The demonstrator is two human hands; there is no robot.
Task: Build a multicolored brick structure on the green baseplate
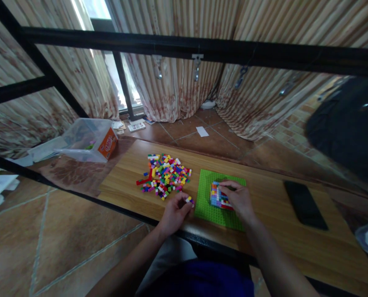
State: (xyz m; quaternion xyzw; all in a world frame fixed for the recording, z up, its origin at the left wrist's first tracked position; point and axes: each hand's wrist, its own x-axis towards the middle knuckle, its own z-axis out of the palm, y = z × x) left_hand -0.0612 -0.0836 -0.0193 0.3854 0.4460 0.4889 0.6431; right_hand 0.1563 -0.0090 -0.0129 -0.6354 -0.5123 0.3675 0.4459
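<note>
A green studded baseplate (204,212) lies on the wooden table in front of me. On it stands a block of toy bricks (215,200) in blue, orange, white and red, partly covered by my right hand (239,200). The fingers of that hand are drawn together at the top of the block; whatever they pinch is hidden. Left of the baseplate, my left hand (174,212) is closed on a few small toy bricks (189,200), white, yellow and blue. Just beyond it spreads a loose pile of mixed toy bricks (168,173).
At the right of the wooden table (273,222) lies a dark phone-like slab (304,204). A clear plastic bin (89,138) with an orange label stands beyond the table's left end. A black metal bar (178,45) crosses the view ahead, before striped curtains (184,90).
</note>
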